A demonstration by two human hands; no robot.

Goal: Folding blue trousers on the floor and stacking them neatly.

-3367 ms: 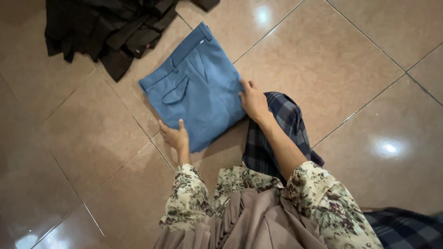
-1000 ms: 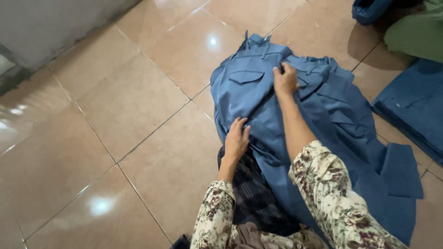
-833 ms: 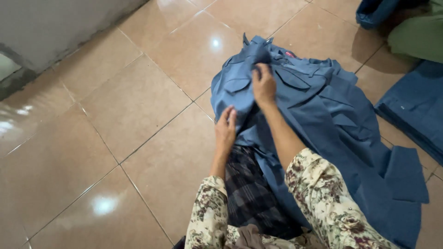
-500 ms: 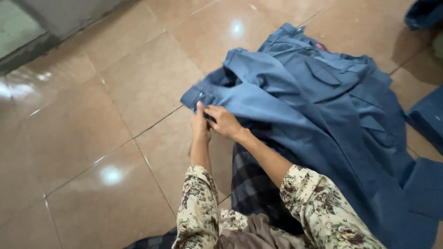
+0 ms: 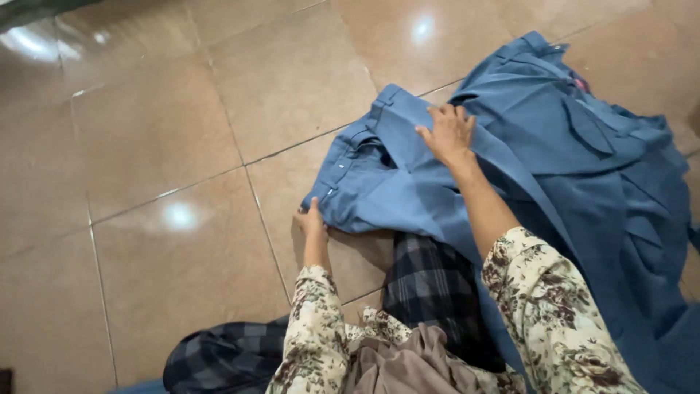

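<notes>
A pair of blue trousers (image 5: 379, 182) lies spread on the tan tiled floor (image 5: 160, 138), its waistband end toward the left, on the edge of a larger heap of blue garments (image 5: 598, 168). My left hand (image 5: 312, 222) pinches the near lower corner of the waistband. My right hand (image 5: 448, 133) lies flat with fingers spread on the trousers' upper part, pressing the cloth down. Both arms wear floral-patterned sleeves.
My knees in dark plaid cloth (image 5: 430, 292) sit just below the trousers. The blue heap fills the right side to the frame's edge. Glossy tiles with light reflections stretch left and up, and a dark strip shows at the top left corner.
The hands have pulled one pair of blue trousers out of the heap toward the left and spread its waistband on the floor. The view has swung left and down.
</notes>
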